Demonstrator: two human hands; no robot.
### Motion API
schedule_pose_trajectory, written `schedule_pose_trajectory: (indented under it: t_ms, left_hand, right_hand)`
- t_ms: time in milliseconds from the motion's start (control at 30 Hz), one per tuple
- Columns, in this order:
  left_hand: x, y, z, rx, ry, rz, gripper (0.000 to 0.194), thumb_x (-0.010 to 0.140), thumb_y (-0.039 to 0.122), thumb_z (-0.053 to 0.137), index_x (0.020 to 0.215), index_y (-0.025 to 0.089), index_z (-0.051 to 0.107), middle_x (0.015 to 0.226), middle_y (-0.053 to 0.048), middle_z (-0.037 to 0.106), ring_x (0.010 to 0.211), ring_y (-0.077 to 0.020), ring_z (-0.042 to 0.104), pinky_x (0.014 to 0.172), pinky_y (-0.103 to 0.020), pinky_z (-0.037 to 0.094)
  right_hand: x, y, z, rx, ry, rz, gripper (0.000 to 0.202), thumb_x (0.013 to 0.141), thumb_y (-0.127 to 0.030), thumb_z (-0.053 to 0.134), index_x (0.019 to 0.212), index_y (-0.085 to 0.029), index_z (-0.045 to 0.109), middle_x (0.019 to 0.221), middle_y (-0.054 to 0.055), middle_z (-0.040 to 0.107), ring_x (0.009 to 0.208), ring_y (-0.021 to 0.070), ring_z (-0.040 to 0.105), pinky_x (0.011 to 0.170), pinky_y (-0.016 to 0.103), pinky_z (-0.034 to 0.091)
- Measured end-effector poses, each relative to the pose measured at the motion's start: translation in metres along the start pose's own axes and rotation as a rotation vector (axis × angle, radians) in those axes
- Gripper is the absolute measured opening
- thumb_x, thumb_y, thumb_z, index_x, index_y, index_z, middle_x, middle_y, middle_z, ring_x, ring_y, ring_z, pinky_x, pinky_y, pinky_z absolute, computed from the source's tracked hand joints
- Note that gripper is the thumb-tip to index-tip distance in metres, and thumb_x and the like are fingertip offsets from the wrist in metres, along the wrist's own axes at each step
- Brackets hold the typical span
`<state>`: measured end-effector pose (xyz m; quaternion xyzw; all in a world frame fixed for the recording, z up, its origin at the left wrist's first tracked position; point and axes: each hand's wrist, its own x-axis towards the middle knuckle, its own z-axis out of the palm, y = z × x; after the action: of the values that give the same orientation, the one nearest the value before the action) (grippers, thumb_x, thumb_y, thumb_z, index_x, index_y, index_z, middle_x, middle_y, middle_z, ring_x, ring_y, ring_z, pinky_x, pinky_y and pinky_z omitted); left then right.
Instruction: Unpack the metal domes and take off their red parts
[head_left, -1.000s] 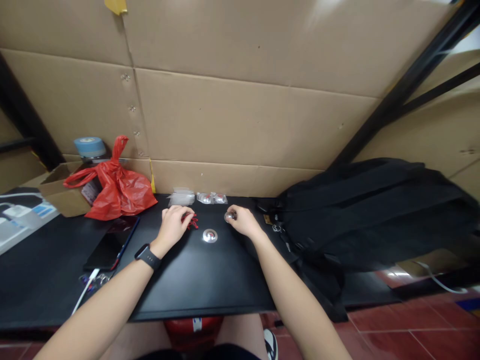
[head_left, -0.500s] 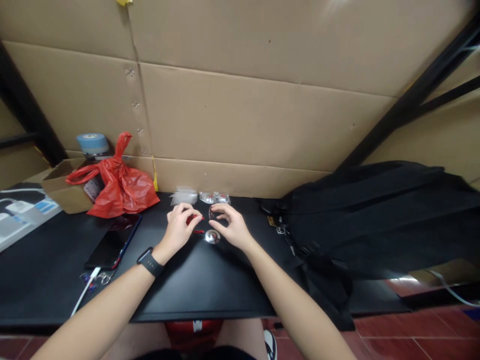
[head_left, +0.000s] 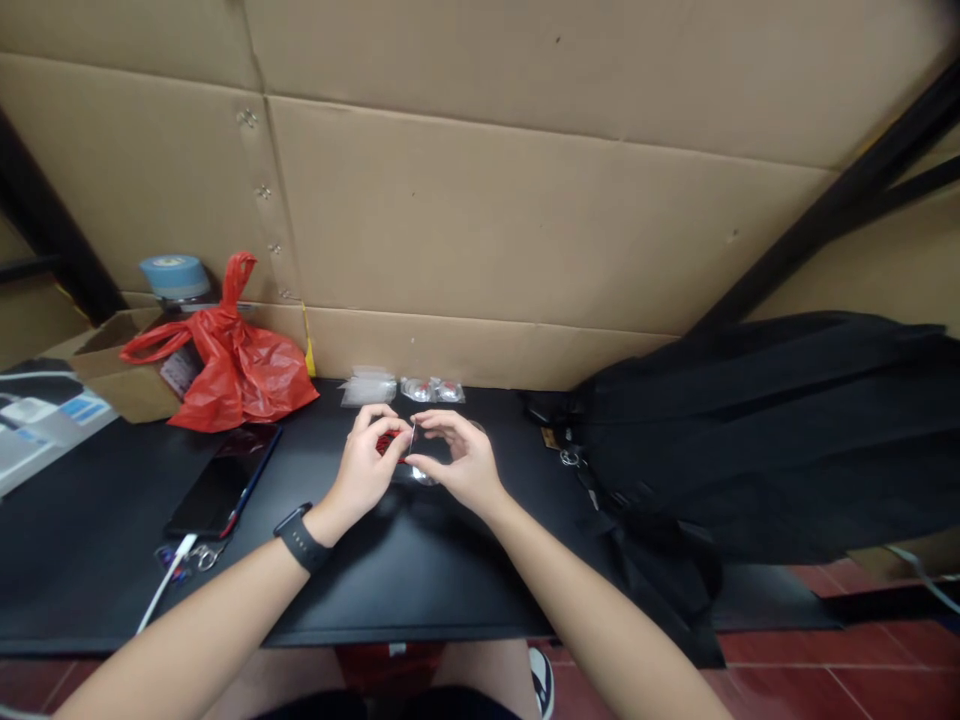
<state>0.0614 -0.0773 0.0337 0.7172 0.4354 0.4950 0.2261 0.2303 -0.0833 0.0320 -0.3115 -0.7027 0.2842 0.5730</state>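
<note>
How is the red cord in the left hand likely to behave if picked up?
The red cord is probably floppy, as it bunches within the left hand. Its thin strands suggest it's light. Gathered like that, it may tangle.

This looks like someone's personal corner: a black desk [head_left: 420, 590] backed by cardboard panels [head_left: 480, 220], with a backpack [head_left: 787, 440] right and phone [head_left: 225, 480] left.

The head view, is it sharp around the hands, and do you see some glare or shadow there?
Head view: red cord at the left hand looks soft; head view: bright glare on the silver disc by the right hand; head view: darker shadow on the black table near both hands.
</note>
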Motion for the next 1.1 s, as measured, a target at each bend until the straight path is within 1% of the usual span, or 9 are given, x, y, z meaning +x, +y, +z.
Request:
schedule_pose_trajectory:
  t_ms: [233, 367, 533, 667, 800, 867, 967, 1033, 1100]
  left_hand:
    - [-0.007, 0.013, -0.002, 0.135, 0.100, 0.050, 0.017, 0.093, 0.030, 0.053, 0.088, 0.022, 0.067, 0.110, -0.008, 0.056, 0.117, -0.0249, 0.056, 0.100, -0.039, 0.045]
    - [-0.008, 0.016, -0.003, 0.219, 0.104, 0.118, 0.018, 0.094, 0.030, 0.053, 0.089, 0.023, 0.068, 0.109, -0.008, 0.058, 0.119, -0.0265, 0.056, 0.100, -0.042, 0.042]
    - [-0.007, 0.014, -0.004, 0.267, 0.156, 0.151, 0.017, 0.093, 0.033, 0.058, 0.087, 0.024, 0.071, 0.106, -0.006, 0.059, 0.117, -0.0257, 0.057, 0.100, -0.040, 0.041]
    - [-0.005, 0.012, -0.006, 0.273, 0.158, 0.182, 0.018, 0.093, 0.034, 0.058, 0.085, 0.023, 0.070, 0.106, -0.005, 0.059, 0.114, -0.0245, 0.057, 0.099, -0.039, 0.039]
    - [-0.002, 0.011, -0.008, 0.254, 0.100, 0.121, 0.020, 0.097, 0.032, 0.046, 0.097, 0.022, 0.063, 0.112, -0.007, 0.060, 0.115, -0.0227, 0.056, 0.100, -0.038, 0.038]
    - [0.000, 0.009, -0.009, 0.266, 0.007, 0.114, 0.017, 0.094, 0.034, 0.052, 0.104, 0.023, 0.061, 0.116, -0.007, 0.061, 0.116, -0.0235, 0.055, 0.100, -0.039, 0.037]
    - [0.002, 0.003, -0.009, 0.313, -0.190, 0.137, 0.023, 0.089, 0.037, 0.061, 0.109, 0.025, 0.061, 0.118, -0.005, 0.062, 0.113, -0.0246, 0.055, 0.096, -0.039, 0.036]
    - [0.002, -0.002, -0.007, 0.347, -0.244, 0.142, 0.024, 0.090, 0.040, 0.061, 0.110, 0.026, 0.063, 0.117, -0.005, 0.063, 0.112, -0.0244, 0.056, 0.093, -0.038, 0.036]
    - [0.002, -0.006, -0.006, 0.383, -0.244, 0.143, 0.024, 0.091, 0.043, 0.061, 0.107, 0.027, 0.067, 0.118, -0.005, 0.063, 0.113, -0.0246, 0.055, 0.092, -0.039, 0.035]
  right_hand:
    - [-0.001, -0.010, 0.000, -0.083, 0.031, -0.017, 0.033, 0.072, -0.037, 0.083, 0.095, -0.024, 0.064, 0.111, 0.010, 0.069, 0.105, 0.0262, 0.065, 0.090, 0.044, 0.055]
    - [-0.003, -0.009, 0.003, 0.028, 0.041, 0.056, 0.038, 0.072, -0.043, 0.083, 0.098, -0.023, 0.062, 0.113, 0.011, 0.066, 0.105, 0.0253, 0.065, 0.088, 0.041, 0.056]
    - [-0.003, -0.005, 0.004, 0.086, -0.069, 0.177, 0.029, 0.095, -0.051, 0.052, 0.092, -0.023, 0.060, 0.112, 0.008, 0.063, 0.103, 0.0203, 0.064, 0.085, 0.033, 0.055]
    - [0.000, -0.008, 0.001, 0.048, -0.129, 0.147, 0.024, 0.096, -0.044, 0.053, 0.088, -0.022, 0.059, 0.112, 0.008, 0.059, 0.104, 0.0206, 0.061, 0.082, 0.031, 0.053]
    - [0.003, -0.006, -0.006, -0.087, -0.152, 0.160, 0.020, 0.094, -0.036, 0.054, 0.083, -0.021, 0.060, 0.113, 0.009, 0.057, 0.103, 0.0205, 0.059, 0.082, 0.032, 0.052]
    - [0.005, -0.002, -0.011, -0.203, -0.158, 0.153, 0.019, 0.093, -0.033, 0.055, 0.080, -0.021, 0.061, 0.112, 0.009, 0.058, 0.106, 0.0216, 0.057, 0.089, 0.035, 0.049]
    - [0.006, 0.002, -0.017, -0.277, -0.180, 0.122, 0.016, 0.091, -0.030, 0.057, 0.079, -0.020, 0.062, 0.113, 0.008, 0.059, 0.112, 0.0227, 0.055, 0.100, 0.040, 0.043]
    - [0.006, 0.003, -0.020, -0.284, -0.196, 0.113, 0.015, 0.091, -0.029, 0.057, 0.080, -0.021, 0.062, 0.115, 0.008, 0.059, 0.114, 0.0225, 0.055, 0.102, 0.041, 0.040]
    - [0.006, 0.004, -0.020, -0.286, -0.212, 0.108, 0.015, 0.092, -0.028, 0.057, 0.081, -0.020, 0.062, 0.117, 0.008, 0.058, 0.116, 0.0221, 0.054, 0.104, 0.040, 0.039]
